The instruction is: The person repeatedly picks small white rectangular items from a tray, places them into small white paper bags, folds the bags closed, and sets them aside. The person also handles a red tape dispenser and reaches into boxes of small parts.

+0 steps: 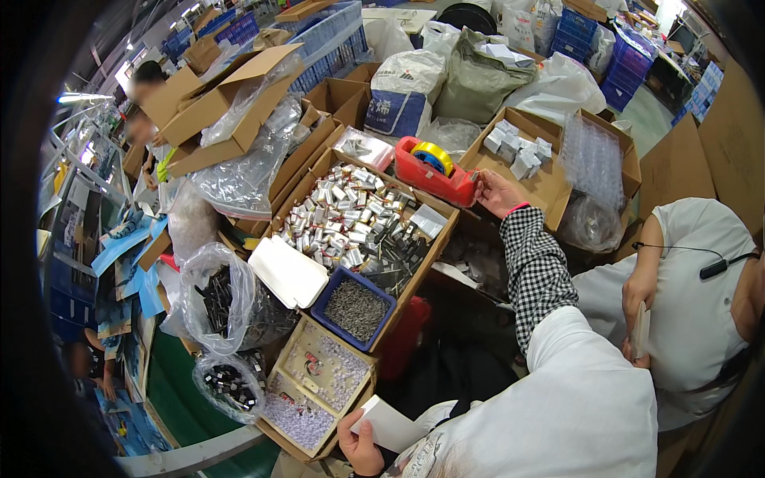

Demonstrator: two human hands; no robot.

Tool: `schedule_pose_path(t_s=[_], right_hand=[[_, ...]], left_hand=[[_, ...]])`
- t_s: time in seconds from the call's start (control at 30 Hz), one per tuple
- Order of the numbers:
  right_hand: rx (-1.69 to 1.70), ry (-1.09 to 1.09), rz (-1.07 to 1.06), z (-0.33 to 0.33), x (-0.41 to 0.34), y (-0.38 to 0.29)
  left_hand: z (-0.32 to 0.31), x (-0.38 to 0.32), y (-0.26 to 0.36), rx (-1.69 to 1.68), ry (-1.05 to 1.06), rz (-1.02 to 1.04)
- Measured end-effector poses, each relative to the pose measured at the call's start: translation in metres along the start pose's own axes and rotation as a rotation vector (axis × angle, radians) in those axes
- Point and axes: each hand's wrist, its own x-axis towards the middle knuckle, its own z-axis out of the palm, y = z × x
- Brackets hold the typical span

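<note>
My left hand (361,447) grips a flat white box (388,423) low in the view, beside a two-part wooden tray (317,388) of small pale lilac pieces. Farther off, my right hand (501,194) reaches to the cutter end of a red tape dispenser (427,174). Its thumb and forefinger pinch at the cutter, where the tape's end is too small to see clearly. A roll of yellow tape (435,156) sits in the dispenser. Between the hands lies a cardboard box (418,272) of silver battery-like packs (343,209) and black parts (394,254).
A blue bin (352,306) holds small screw-like metal pieces beside a stack of white trays (288,272). Clear bags (218,299) of black parts stand at the left. An open carton (550,191) holds small boxes (519,147). A co-worker (687,310) stands close at the right.
</note>
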Motion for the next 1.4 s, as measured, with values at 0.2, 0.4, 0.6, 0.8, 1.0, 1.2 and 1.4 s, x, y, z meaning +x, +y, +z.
schedule_pose_path(t_s=[0.2, 0.4, 0.6, 0.8, 1.0, 1.2, 1.4], right_hand=[[0.035, 0.044, 0.035, -0.008, 0.000, 0.007], [0.028, 0.093, -0.086, -0.010, 0.001, 0.026], [0.119, 0.222, -0.260, 0.002, 0.004, 0.054], [0.234, 0.179, -0.068, 0.039, -0.052, 0.108], [-0.088, -0.165, 0.675, 0.119, -0.174, 0.186], [-0.160, -0.405, 0.965, 0.191, -0.268, 0.213], [-0.218, -0.408, 0.951, 0.231, -0.331, 0.232]], left_hand=[[-0.002, -0.002, -0.003, 0.010, 0.018, 0.029], [0.000, -0.002, 0.000, 0.001, 0.021, -0.024], [-0.002, -0.007, 0.000, 0.044, 0.005, -0.004], [-0.018, -0.006, -0.030, 0.008, 0.158, 0.137], [-0.029, -0.018, -0.067, -0.115, 0.340, 0.119], [-0.039, -0.056, -0.076, 0.037, 0.278, 0.098], [-0.046, -0.083, -0.067, 0.186, 0.449, 0.172]])
